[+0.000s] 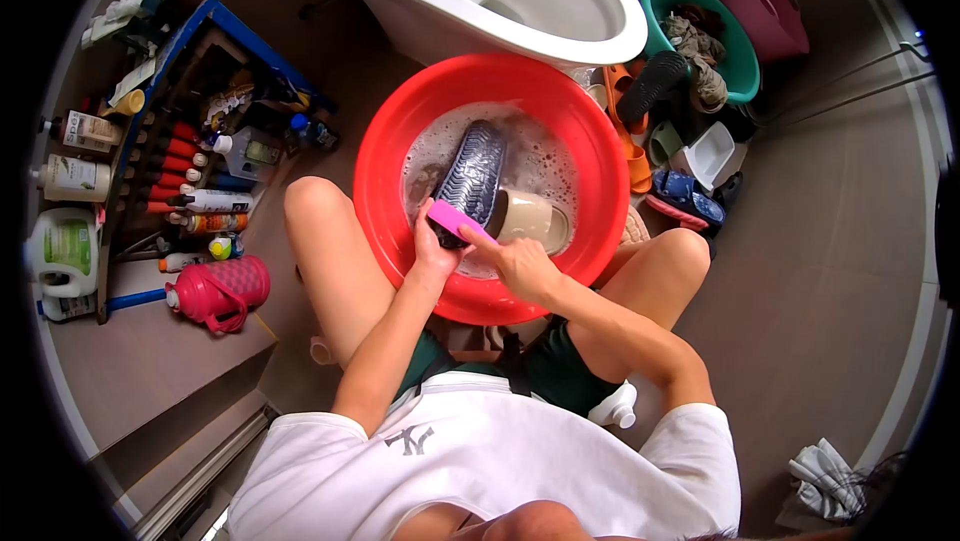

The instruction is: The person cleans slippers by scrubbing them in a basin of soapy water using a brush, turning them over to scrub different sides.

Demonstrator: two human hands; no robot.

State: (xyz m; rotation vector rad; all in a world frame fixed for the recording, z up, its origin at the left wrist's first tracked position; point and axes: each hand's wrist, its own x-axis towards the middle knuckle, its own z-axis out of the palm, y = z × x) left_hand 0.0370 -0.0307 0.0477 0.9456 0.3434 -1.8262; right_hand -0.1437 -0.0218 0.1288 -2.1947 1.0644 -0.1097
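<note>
A dark blue slipper [475,166] is held sole up over soapy water in a large red basin [380,156]. My left hand [436,249] grips its near end. In my right hand [522,266] is a pink brush [460,223], which lies against the near part of the sole; the index finger stretches along it. A beige slipper [535,221] sits in the water to the right of the dark one, partly under the suds.
Beyond the basin stands a white toilet [600,36]. A green tub [745,66] with cloth and several shoes is at the right. On the left are a shelf with bottles [75,176] and a pink thermos [225,291]. A white bottle [615,406] lies near my right thigh.
</note>
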